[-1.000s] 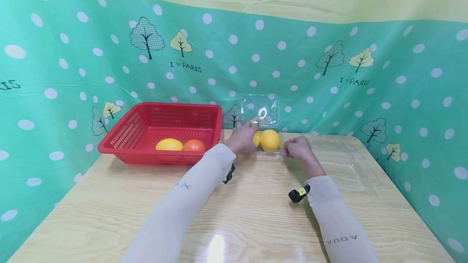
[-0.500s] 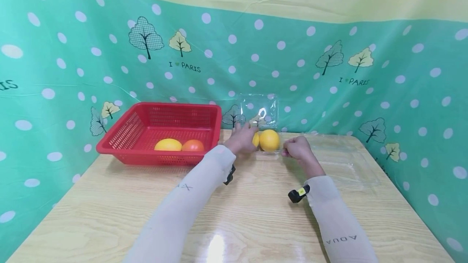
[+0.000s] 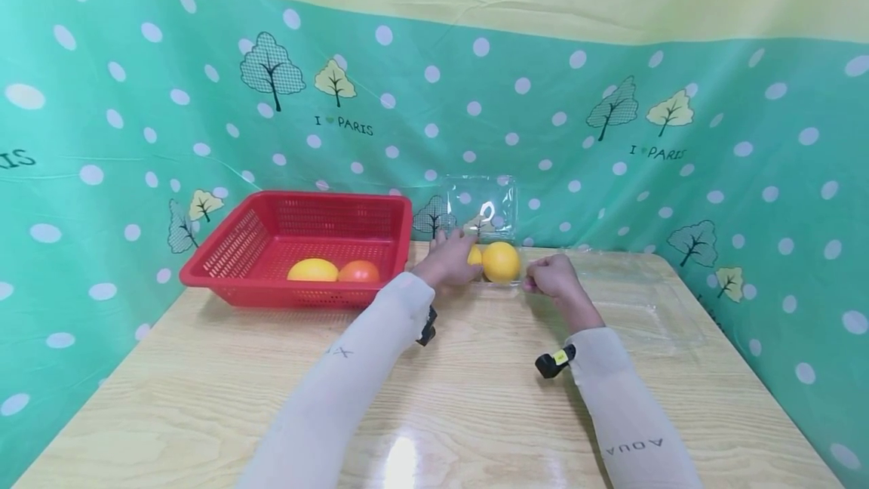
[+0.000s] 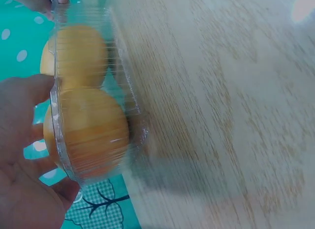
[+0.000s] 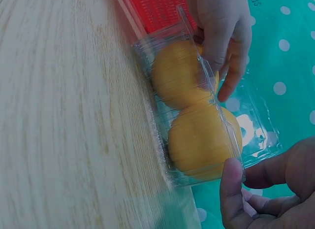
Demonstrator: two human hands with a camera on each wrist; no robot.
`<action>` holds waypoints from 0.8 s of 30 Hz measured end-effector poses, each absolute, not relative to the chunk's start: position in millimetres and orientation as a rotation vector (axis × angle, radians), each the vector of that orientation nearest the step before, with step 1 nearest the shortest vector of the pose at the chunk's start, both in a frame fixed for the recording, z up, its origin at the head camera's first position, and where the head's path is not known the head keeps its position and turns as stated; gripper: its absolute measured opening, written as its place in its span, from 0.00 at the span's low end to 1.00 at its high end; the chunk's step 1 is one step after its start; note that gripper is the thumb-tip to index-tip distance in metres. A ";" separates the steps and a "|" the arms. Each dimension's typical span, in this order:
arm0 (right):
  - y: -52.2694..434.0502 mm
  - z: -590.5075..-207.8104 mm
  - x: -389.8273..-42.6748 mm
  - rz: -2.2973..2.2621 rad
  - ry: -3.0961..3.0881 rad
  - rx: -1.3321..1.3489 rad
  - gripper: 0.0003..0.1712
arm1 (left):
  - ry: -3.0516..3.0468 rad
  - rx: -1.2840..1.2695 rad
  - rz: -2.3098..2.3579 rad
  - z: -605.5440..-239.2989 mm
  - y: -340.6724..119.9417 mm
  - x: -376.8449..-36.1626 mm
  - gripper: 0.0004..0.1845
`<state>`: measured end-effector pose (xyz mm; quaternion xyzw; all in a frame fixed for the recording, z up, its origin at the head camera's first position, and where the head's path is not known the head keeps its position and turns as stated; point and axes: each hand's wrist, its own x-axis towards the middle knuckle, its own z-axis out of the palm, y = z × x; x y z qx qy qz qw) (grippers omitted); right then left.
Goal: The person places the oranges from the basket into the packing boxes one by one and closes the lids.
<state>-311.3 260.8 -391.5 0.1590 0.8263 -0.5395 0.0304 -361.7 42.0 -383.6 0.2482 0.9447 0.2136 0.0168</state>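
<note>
Two oranges sit side by side in a clear plastic clamshell box [image 5: 172, 176], its lid [image 3: 501, 202] standing up behind. My left hand [image 3: 449, 259] reaches in over the rim, its fingers curled round the left orange [image 4: 88, 125]. In the left wrist view the thumb lies across the rim and the other fingers show behind the fruit. The right orange [image 3: 502, 262] rests beside it, untouched. At the box's right end my right hand [image 3: 553, 276] pinches the rim between thumb and fingers, plainest in the right wrist view.
A red plastic basket [image 3: 271, 293] stands at the left, holding a yellow fruit [image 3: 313, 270] and an orange-red fruit [image 3: 359, 271]. More clear plastic packaging [image 3: 638, 315] lies on the right of the wooden table [image 3: 475, 398]. A green patterned curtain [image 3: 407, 134] hangs right behind.
My left hand and forearm have turned slightly, and the thumb covers a little more of the left orange. My right hand has stayed in place at the box's rim.
</note>
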 end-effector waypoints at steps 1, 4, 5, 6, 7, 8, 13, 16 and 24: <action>260.8 -391.5 -311.2 -1.662 2.547 0.487 0.19 | 2.940 0.769 0.680 -384.0 41.5 -361.7 0.37; 260.8 -391.9 -311.0 -1.670 2.546 0.474 0.19 | 2.966 0.762 0.731 -386.2 40.9 -363.5 0.35; 260.8 -392.0 -311.1 -1.673 2.545 0.469 0.19 | 2.978 0.759 0.756 -387.3 40.7 -364.7 0.34; 260.8 -392.1 -311.1 -1.674 2.546 0.464 0.19 | 2.992 0.758 0.778 -388.6 40.7 -366.1 0.34; 260.8 -392.2 -311.2 -1.677 2.546 0.460 0.19 | 3.006 0.760 0.806 -389.6 40.9 -367.3 0.34; 260.8 -392.1 -311.2 -1.679 2.546 0.458 0.19 | 3.019 0.759 0.840 -390.3 41.0 -368.5 0.34; 260.8 -391.5 -310.7 -1.675 2.549 0.469 0.18 | 3.073 0.744 1.047 -392.5 42.6 -373.9 0.34; 260.9 -391.8 -310.8 -1.668 2.548 0.484 0.19 | 3.075 0.716 1.157 -393.6 43.5 -375.8 0.34; 261.0 -391.9 -311.5 -1.667 2.550 0.480 0.19 | 3.032 0.553 1.372 -394.3 43.2 -377.6 0.41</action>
